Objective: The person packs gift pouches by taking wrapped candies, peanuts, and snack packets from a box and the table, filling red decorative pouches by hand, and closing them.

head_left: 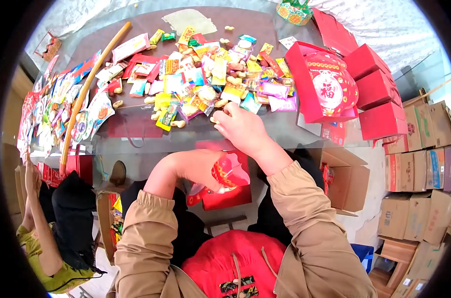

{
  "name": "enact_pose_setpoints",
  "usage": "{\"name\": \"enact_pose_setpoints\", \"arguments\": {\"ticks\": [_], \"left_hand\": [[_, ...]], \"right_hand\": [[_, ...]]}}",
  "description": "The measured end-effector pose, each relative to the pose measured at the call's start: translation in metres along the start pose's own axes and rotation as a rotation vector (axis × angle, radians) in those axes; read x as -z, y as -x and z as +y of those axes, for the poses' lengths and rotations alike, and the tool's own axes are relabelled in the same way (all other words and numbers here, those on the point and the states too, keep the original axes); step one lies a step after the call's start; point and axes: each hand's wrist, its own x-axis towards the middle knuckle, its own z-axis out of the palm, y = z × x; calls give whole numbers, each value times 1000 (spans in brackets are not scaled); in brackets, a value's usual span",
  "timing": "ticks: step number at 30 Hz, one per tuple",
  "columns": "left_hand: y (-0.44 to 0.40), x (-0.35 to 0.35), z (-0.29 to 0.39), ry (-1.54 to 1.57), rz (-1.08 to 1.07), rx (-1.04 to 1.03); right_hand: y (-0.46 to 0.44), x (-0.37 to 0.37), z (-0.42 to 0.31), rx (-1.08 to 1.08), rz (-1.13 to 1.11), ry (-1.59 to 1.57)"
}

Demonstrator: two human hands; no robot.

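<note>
My left hand (195, 168) is closed around a red gift pouch (231, 174) with gold print, held below the table's near edge with its mouth spread. Beneath it, by my lap, is a red box (230, 196). At the near side of the candy pile (195, 82), my right hand (239, 126) is pinched, with a small pale tip, apparently a peanut, showing at its fingers. Loose peanuts (177, 123) and wrapped sweets lie just beyond the fingers.
A long wooden stick (88, 84) lies between the pile and printed bags (61, 94). An open red box (310, 107) of round red packets stands right, beside smaller red boxes (379, 119). Another person's arm (34, 193) is at far left. Cardboard boxes (409, 171) are stacked right.
</note>
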Motion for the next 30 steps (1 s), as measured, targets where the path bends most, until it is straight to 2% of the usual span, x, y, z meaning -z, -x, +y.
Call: {"name": "enact_pose_setpoints", "arguments": {"ticks": [3,6,9,10,13,14,18,30], "left_hand": [[7,1,2,184,48,-74],[4,3,-11,475,11,-96],[2,1,-4,632,76,-214],[2,3,-2,649,68,-203],[-2,3,2,727,41,-171],[-4,4,4,737,42,-188],[-13,5,5,732,29,-226],[-22,4,-4,751,44,-195]], "right_hand": [[4,4,4,-38,-63,-82],[10,1,15,-35,68,-205],[9,1,23,-245,126,-836],[8,16,19,-327,77,-1110],[19,43,21,-313,-23,-1841],[19,53,16,-247,-38,-1846],[26,66,24,-13,-355,-1778],[32,74,36,-191,-401,-1421]]}}
